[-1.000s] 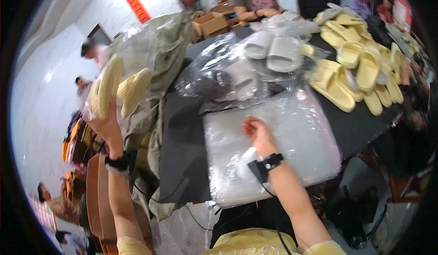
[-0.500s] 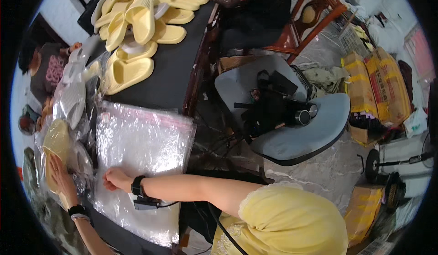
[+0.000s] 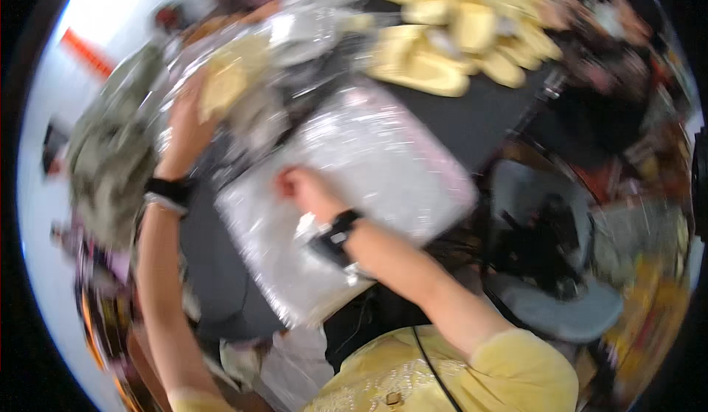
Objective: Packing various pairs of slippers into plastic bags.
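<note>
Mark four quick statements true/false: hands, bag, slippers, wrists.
1. The right hand rests on the clear plastic bag. True.
2. The left hand lies flat on the same bag. False: it is raised at a pale yellow slipper to the left.
3. The pile of slippers at the far end of the dark table is red. False: they are yellow.
4. Both wrists carry dark bands. True.

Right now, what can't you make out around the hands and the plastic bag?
- Left hand, head view: motion blur hides whether its fingers grip the yellow slipper.
- Right hand: fingertips smeared against the clear plastic bag; pinching or pressing unclear.
- Bag's contents: glare and blur.
- Yellow slippers on the table: count unreadable, blurred.
</note>
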Motion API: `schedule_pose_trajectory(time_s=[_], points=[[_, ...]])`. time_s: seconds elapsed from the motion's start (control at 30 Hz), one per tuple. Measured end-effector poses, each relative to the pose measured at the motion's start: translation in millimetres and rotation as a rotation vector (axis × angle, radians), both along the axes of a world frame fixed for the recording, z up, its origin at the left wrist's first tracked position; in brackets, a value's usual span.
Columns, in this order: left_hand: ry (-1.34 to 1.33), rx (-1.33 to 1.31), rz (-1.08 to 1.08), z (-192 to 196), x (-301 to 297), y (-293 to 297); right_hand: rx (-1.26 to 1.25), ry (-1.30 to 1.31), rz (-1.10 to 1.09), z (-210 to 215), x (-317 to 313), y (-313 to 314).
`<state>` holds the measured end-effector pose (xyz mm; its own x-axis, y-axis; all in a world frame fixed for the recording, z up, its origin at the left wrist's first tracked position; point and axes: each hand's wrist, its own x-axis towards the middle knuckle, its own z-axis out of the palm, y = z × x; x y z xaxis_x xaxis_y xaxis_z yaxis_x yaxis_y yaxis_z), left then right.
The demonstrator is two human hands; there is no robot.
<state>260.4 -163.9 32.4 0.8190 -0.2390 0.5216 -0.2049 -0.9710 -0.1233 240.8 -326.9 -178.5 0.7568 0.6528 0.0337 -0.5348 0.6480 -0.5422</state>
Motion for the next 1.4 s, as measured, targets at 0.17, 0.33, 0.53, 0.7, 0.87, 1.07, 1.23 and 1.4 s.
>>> schedule_pose_trajectory(time_s=[0.17,0.33,0.53,0.7,0.87,1.07,1.23,1.4], points=[[-0.042,-0.022,0.241,-2,-174,26,-0.096,0.259,-0.026,31,-1,-10],[-0.153,-0.663,0.858,-90,-355,128,-0.152,0.246,0.014,34,-5,-6],[0.308,-1.373,0.778,-237,-419,125,-0.205,0.160,0.085,21,7,-9],[0.355,-1.905,0.378,-234,-390,85,-0.255,0.141,0.027,22,14,-17],[0.336,-1.930,0.423,-226,-383,129,-0.260,0.121,0.049,21,16,-20],[0.222,-0.991,1.464,-324,-410,232,-0.274,0.099,0.030,23,16,-22],[0.210,-0.872,1.677,-340,-425,270,-0.300,0.129,0.018,28,8,-23],[-0.041,-1.044,1.376,-373,-453,304,-0.289,0.139,0.016,29,5,-22]])
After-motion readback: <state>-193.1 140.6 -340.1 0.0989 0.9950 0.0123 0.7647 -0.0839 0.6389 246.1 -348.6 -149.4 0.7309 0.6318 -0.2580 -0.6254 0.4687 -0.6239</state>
